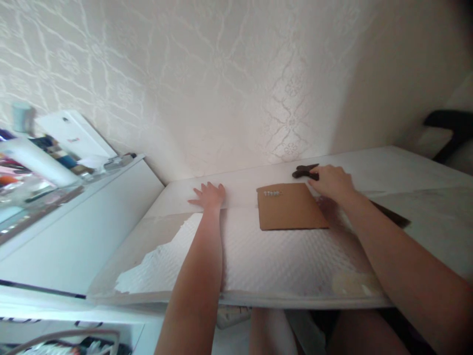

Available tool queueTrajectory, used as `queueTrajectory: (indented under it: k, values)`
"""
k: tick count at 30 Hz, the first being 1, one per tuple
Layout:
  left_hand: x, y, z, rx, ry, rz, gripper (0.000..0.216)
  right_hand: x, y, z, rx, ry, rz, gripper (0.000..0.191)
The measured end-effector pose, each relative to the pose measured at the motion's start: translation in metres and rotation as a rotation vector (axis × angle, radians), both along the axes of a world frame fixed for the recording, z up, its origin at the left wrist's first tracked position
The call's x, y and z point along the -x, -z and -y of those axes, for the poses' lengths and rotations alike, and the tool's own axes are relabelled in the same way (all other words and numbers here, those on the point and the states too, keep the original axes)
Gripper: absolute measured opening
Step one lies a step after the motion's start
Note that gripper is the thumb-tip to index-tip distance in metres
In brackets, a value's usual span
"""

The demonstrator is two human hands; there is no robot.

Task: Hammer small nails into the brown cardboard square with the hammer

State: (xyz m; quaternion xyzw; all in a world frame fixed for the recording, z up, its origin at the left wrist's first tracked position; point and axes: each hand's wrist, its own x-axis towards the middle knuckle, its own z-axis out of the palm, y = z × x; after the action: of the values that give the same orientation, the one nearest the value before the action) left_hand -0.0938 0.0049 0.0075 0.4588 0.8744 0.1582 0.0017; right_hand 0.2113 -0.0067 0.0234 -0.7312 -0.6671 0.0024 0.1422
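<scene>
My left hand (210, 195) lies flat on the white tabletop near the wall, its fingers spread and nothing in them. Farther right, my right hand (333, 183) has its fingers closed at a small dark tool that looks like scissors (305, 171); part of it is hidden behind the fingers. Just below that tool rests a flat piece of brown cardboard (290, 209), with a short row of small pale pieces (272, 193) near its top left corner. A second dark brown flat piece (391, 214) shows partly from behind my right forearm.
Under the cardboard, a white quilted-textured sheet (281, 261) with a ragged left edge covers part of the table. On the left stands a white cabinet (84, 231) crowded with bottles and a white box (76, 133). A black chair part (449, 123) is at the far right. Patterned wallpaper rises behind.
</scene>
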Motion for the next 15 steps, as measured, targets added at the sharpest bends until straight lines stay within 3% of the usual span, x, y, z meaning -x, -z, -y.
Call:
queueTrajectory:
  k: [5, 15]
  values:
    - [-0.0002, 0.0002, -0.0028, -0.014, 0.095, -0.043, 0.042, 0.0009, -0.0013, 0.0002, 0.022, -0.002, 0.01, 0.039]
    - [0.0003, -0.0045, 0.0019, -0.123, 0.053, -0.122, 0.031, 0.0012, -0.0013, 0.0009, 0.016, -0.017, -0.006, 0.039]
